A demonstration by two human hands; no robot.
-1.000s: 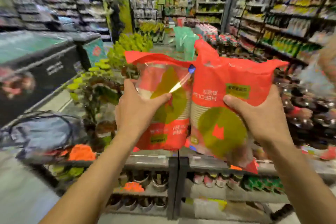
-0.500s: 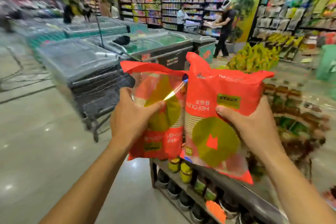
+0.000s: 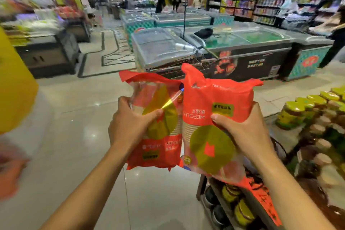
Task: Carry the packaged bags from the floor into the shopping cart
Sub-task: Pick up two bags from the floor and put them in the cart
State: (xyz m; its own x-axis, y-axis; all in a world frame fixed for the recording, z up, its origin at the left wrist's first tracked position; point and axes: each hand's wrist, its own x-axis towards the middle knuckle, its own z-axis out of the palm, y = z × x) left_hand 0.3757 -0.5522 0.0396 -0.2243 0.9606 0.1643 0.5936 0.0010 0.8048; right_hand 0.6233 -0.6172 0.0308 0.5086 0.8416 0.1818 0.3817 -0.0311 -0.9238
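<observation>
Both packaged bags are off the floor and held up in front of the person, neither yet in the cart. The bare left grip (image 3: pixel 130 123) is curled round the side of the crinkly red-and-clear plastic bag with a yellow-green disc (image 3: pixel 158 147), its thumb pressed on the glossy front. The bare right grip (image 3: pixel 248 129) clamps the fuller red plastic bag with the same disc (image 3: pixel 211 147) in the same way. The two bags touch along their inner edges.

The film looks slick and each bag hangs from a one-handed side hold, so either could slide out. A harder squeeze might dent the contents (ribbed columns behind the clear film suggest stacked cups).

The right bag's lower corner hangs just above the low dark display shelf of yellow-lidded jars (image 3: pixel 233 203), where a careless swing could snag it or knock a jar. A dropped bag would likely skid on the polished pale tile floor (image 3: pixel 74 136).

Farther off, a blurred dark wire shopping cart (image 3: pixel 205 65) stands against the glass-topped chest freezers (image 3: pixel 242 46). Its mesh rim could catch the bags' loose, ruffled tops on the way in.
</observation>
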